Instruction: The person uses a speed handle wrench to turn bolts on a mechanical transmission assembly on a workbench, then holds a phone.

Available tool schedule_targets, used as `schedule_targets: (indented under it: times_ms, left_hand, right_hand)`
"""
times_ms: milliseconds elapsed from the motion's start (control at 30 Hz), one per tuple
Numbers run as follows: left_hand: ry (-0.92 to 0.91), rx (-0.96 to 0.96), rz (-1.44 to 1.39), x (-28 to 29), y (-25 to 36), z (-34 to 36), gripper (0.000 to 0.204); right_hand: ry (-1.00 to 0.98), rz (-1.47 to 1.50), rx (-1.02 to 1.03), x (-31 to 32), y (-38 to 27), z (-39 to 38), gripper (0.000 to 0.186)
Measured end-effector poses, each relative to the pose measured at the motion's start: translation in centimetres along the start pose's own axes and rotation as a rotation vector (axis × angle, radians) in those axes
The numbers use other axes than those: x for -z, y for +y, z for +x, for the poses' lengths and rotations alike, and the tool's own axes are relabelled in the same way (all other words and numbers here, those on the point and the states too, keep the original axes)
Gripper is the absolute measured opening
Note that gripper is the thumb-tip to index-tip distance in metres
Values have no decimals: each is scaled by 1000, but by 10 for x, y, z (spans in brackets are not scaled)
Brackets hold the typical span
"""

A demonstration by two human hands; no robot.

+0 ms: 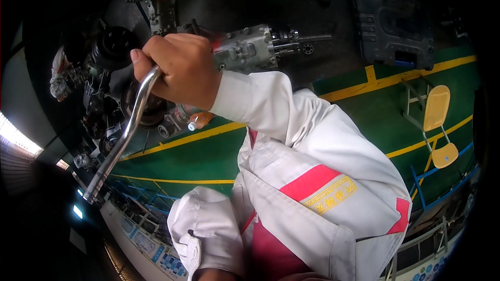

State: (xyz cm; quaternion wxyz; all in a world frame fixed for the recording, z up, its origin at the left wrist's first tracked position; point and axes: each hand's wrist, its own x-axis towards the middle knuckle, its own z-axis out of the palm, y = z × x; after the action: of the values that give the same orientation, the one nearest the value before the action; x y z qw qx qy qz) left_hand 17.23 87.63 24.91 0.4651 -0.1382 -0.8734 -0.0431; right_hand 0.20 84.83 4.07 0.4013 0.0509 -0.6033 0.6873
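My right hand [177,67] is raised, its fingers wrapped round a long, bent chrome bar [126,141] that slants down to the left. Behind the hand lies a silver metal gearbox housing [242,49] with a splined shaft sticking out to the right. Just below my wrist is a small orange object [203,119] with a pale round end. My left hand [219,275] is mostly cut off at the bottom edge below a white cuff, its fingers hidden.
Dark round metal parts [112,47] and other machinery fill the upper left on a dark surface. A black plastic case [390,26] lies at the upper right. A yellow folding chair [436,109] stands on the green, yellow-lined floor, near blue railings [419,192].
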Motion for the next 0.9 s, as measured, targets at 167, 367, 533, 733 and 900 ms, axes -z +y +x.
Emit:
schedule_targets:
  times_ms: [167,367,533,733,900]
  left_hand:
    - [146,199,-1151,-12,0,0,24]
    - [202,760,-554,-76,-58,-24,56]
    - [77,1032,-983,-87,-85,-45,47]
    - [-135,901,-1444,-102,-138,-26,31]
    - [-286,625,-1298,-108,-79,-44,35]
  right_hand:
    - [-15,20,-13,-2,-4,-1,25]
    - [-24,-37,-8,2,-5,-5,25]
    - [-108,-45,-5,7,-22,-17,27]
    - [-537,165,-239,23,-52,-55,20]
    - [-768,286,-249,-12,-42,-70,14]
